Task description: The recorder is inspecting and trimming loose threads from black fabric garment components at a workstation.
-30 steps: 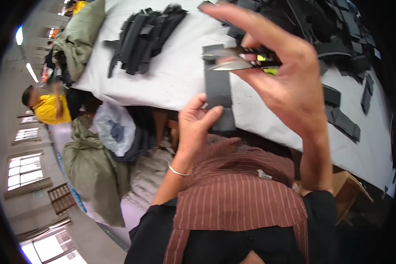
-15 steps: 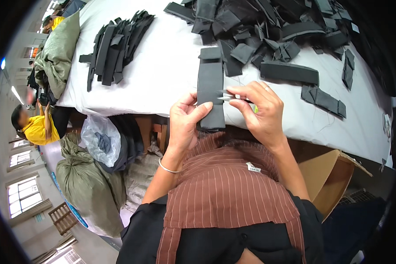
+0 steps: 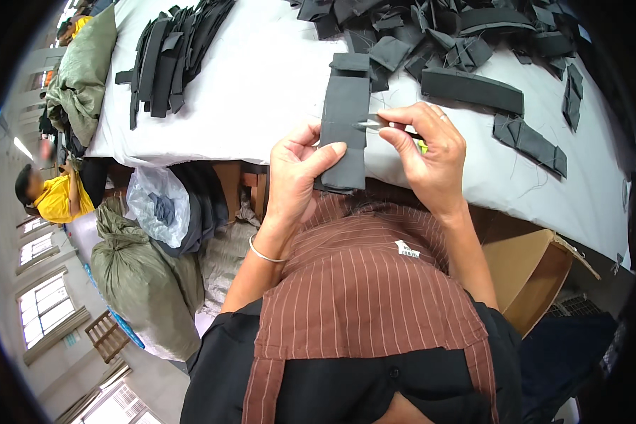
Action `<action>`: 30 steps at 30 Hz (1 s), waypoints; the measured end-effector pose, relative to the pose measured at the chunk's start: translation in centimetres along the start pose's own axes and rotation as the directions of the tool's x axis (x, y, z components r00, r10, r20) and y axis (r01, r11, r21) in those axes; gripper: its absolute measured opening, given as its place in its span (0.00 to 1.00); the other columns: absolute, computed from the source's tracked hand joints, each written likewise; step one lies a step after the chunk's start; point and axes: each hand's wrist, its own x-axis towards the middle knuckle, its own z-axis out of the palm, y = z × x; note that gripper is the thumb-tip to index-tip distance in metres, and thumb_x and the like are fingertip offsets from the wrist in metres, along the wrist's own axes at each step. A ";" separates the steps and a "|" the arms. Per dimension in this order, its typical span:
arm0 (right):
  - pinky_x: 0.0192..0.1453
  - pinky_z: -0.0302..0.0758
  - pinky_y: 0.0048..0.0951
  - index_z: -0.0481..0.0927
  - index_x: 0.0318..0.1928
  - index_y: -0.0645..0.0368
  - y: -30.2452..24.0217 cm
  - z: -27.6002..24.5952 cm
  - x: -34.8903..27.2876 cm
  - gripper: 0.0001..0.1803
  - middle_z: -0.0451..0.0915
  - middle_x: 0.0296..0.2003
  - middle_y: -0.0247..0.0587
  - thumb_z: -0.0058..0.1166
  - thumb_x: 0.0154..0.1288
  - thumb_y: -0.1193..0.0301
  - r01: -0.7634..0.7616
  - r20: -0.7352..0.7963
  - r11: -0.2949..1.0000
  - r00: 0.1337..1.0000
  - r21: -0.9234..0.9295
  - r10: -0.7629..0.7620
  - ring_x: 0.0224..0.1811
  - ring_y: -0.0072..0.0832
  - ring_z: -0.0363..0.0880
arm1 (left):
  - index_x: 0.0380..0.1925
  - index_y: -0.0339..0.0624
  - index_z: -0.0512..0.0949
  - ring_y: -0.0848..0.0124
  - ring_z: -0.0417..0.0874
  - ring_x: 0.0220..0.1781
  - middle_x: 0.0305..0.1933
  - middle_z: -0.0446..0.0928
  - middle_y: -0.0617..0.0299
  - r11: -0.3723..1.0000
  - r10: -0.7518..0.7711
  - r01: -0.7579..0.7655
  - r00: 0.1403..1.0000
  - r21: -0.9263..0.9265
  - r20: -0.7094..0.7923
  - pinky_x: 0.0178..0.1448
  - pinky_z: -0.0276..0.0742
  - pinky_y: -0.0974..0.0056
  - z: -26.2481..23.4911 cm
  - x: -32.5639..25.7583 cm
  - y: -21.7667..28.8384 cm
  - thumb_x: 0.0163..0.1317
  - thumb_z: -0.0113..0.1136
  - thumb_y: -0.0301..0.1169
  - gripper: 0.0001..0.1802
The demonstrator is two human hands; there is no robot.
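A long dark grey fabric strip (image 3: 345, 106) with a folded band at its far end is gripped in my left hand (image 3: 297, 166), thumb on top. My right hand (image 3: 434, 155) is closed around small thread snips (image 3: 372, 126), a bit of yellow-green showing at the palm. The metal tips of the snips meet the right edge of the strip. Beyond the strip lies a loose heap of dark fabric pieces (image 3: 431, 42). A separate curved piece (image 3: 473, 92) rests right of it.
A neat stack of dark strips (image 3: 166, 63) lies at the left of the white-covered table (image 3: 261, 78). Below the table edge are a clear plastic bag (image 3: 159, 205), a tied olive sack (image 3: 138, 283) and a cardboard box (image 3: 523, 275). A person in yellow (image 3: 63, 196) is at far left.
The view has shifted, so the table things sit higher in the picture. The snip tips have moved farther up the strip's right edge; both hands keep their hold.
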 end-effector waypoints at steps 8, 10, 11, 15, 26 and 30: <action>0.32 0.68 0.25 0.83 0.32 0.53 0.8 -0.6 0.2 0.08 0.80 0.24 0.29 0.66 0.48 0.70 0.058 0.095 0.998 0.994 -0.034 -0.055 0.25 0.26 0.72 | 0.45 0.28 0.75 0.77 0.80 0.37 0.40 0.79 0.57 1.000 -0.001 0.000 1.000 0.019 0.019 0.41 0.79 0.72 0.0 -0.2 0.0 0.56 0.60 0.18 0.15; 0.31 0.67 0.26 0.83 0.31 0.53 1.0 -0.7 0.2 0.08 0.80 0.24 0.28 0.67 0.47 0.71 0.056 0.066 0.998 0.996 0.004 -0.056 0.24 0.26 0.71 | 0.44 0.28 0.75 0.77 0.81 0.36 0.39 0.80 0.57 1.000 0.002 -0.002 1.000 0.017 0.007 0.41 0.80 0.72 0.2 0.1 -0.1 0.56 0.60 0.18 0.15; 0.31 0.67 0.26 0.83 0.31 0.53 1.2 -0.7 0.2 0.08 0.80 0.24 0.28 0.67 0.47 0.71 0.053 0.066 0.999 0.996 0.006 -0.053 0.24 0.26 0.71 | 0.44 0.28 0.75 0.76 0.81 0.36 0.39 0.80 0.57 1.000 0.010 -0.010 1.000 0.013 -0.001 0.41 0.80 0.72 0.2 0.2 -0.1 0.56 0.60 0.18 0.15; 0.30 0.67 0.26 0.83 0.31 0.53 1.7 -0.7 0.4 0.08 0.80 0.24 0.28 0.67 0.47 0.70 0.079 0.049 0.997 0.996 -0.017 -0.078 0.24 0.26 0.71 | 0.43 0.27 0.75 0.76 0.81 0.35 0.38 0.80 0.56 1.000 -0.007 0.007 1.000 0.012 -0.011 0.40 0.80 0.72 0.2 0.4 0.0 0.56 0.60 0.18 0.14; 0.30 0.66 0.26 0.82 0.29 0.54 1.7 -0.1 0.4 0.08 0.78 0.22 0.28 0.67 0.46 0.71 0.104 0.107 0.993 0.989 -0.053 -0.098 0.23 0.26 0.70 | 0.42 0.30 0.76 0.79 0.79 0.37 0.39 0.79 0.60 0.997 -0.071 0.071 0.997 0.008 0.043 0.43 0.78 0.74 -0.5 0.5 -0.5 0.56 0.59 0.17 0.13; 0.30 0.67 0.26 0.81 0.28 0.55 1.1 0.1 0.6 0.07 0.77 0.21 0.28 0.67 0.47 0.71 0.099 0.127 0.989 0.988 -0.108 -0.085 0.24 0.25 0.72 | 0.43 0.30 0.76 0.79 0.79 0.38 0.40 0.79 0.61 0.998 -0.055 0.055 0.997 -0.007 0.052 0.43 0.78 0.74 -0.7 0.5 -0.5 0.56 0.59 0.17 0.13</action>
